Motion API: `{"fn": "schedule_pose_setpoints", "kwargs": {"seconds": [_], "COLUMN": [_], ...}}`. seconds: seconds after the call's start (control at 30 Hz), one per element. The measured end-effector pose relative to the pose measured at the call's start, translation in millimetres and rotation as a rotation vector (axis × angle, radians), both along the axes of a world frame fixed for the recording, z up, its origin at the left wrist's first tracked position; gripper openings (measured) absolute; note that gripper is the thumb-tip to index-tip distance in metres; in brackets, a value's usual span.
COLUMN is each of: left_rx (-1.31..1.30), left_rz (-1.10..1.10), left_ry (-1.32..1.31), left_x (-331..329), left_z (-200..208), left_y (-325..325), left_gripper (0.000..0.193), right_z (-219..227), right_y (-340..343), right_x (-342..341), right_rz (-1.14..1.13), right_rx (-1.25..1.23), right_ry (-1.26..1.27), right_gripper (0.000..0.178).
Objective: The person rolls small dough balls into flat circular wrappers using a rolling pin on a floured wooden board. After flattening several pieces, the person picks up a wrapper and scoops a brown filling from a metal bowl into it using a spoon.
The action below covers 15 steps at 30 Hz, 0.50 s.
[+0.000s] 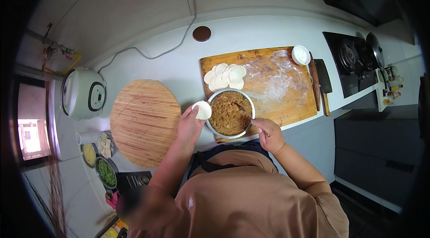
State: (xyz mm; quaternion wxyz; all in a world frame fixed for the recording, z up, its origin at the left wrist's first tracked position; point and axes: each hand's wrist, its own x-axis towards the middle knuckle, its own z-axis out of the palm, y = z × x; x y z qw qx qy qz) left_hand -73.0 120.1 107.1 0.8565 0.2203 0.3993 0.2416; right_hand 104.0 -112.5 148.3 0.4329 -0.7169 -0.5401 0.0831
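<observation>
A round white dumpling wrapper [204, 111] lies in my left hand [190, 124], its edge held by the fingers, just left of a metal bowl [217, 131]. Brown minced filling [226, 111] fills much of that bowl. My right hand [268, 134] grips the handle of a metal spoon [242, 109], whose head rests in the filling. Behind the bowl, several overlapping wrappers [226, 76] are spread on a wooden cutting board [291, 88] dusted with flour. The bowl covers part of the board's near left side.
A round slatted wooden board [145, 121] sits to the left, near a rice cooker [85, 93]. Bowls with green vegetables [106, 172] and pale pieces [106, 144] stand nearby. At right are a small white bowl [300, 55], a rolling pin [315, 81], a cleaver [323, 76] and a stove [351, 61].
</observation>
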Motion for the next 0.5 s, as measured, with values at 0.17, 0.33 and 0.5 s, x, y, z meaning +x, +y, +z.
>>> {"fn": "schedule_pose_setpoints", "kwargs": {"seconds": [0.17,0.33,0.5], "left_rx": [0.008,0.016,0.010], "left_rz": [-0.007,-0.014,-0.002], "left_ry": [0.001,-0.006,0.019], "left_x": [2,0,0], "left_z": [2,0,5], "left_y": [-1,-2,-4], "left_gripper": [0.027,0.027,0.027], "right_z": [0,-16,-16], "right_y": [-4,1,2], "right_x": [-9,-14,-11], "right_rz": [-0.021,-0.221,-0.251], "right_rx": [-0.026,0.044,0.075], "right_ry": [0.062,0.523,0.551], "right_gripper": [0.020,0.017,0.018]}}
